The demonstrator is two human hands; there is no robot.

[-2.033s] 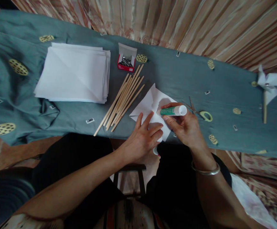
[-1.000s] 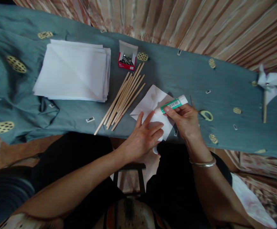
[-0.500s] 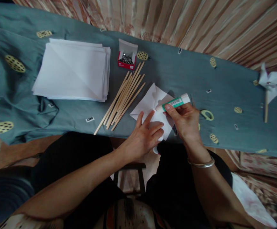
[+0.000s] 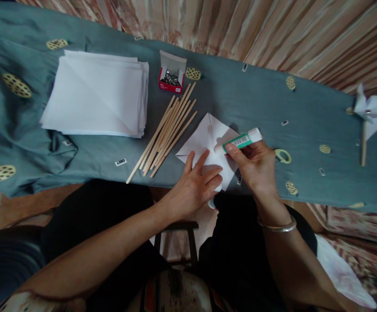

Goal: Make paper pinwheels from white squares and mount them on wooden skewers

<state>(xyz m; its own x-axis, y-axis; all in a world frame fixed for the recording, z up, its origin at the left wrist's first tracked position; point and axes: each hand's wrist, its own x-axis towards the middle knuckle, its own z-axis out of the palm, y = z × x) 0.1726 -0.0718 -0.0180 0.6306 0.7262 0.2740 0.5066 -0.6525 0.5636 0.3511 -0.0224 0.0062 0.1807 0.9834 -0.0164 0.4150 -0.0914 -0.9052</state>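
Observation:
A square of white paper [image 4: 196, 138] with slits cut from its corners lies near the table's front edge. My left hand [image 4: 196, 180] rests on its lower part with the fingers spread. In my right hand [image 4: 255, 162] is a green and white glue stick [image 4: 238, 141], tilted so that its bare tip is at the middle of the paper. Whether the tip touches the paper, I cannot tell. Just right of my right hand lies a pair of scissors with a pale green handle [image 4: 283, 156], partly hidden by the hand.
Left of the paper lie several thin wooden sticks [image 4: 169, 130]. Behind them stands an open red box of metal pins [image 4: 171, 80]. A stack of white paper [image 4: 94, 95] is further left. At the far right lies a paper pinwheel [image 4: 368, 110] on a stick. A curtain [image 4: 272, 34] hangs along the back.
My right hand has shifted slightly right with the glue stick, whose tip has drawn back a little from the paper's centre. My left hand stays on the paper.

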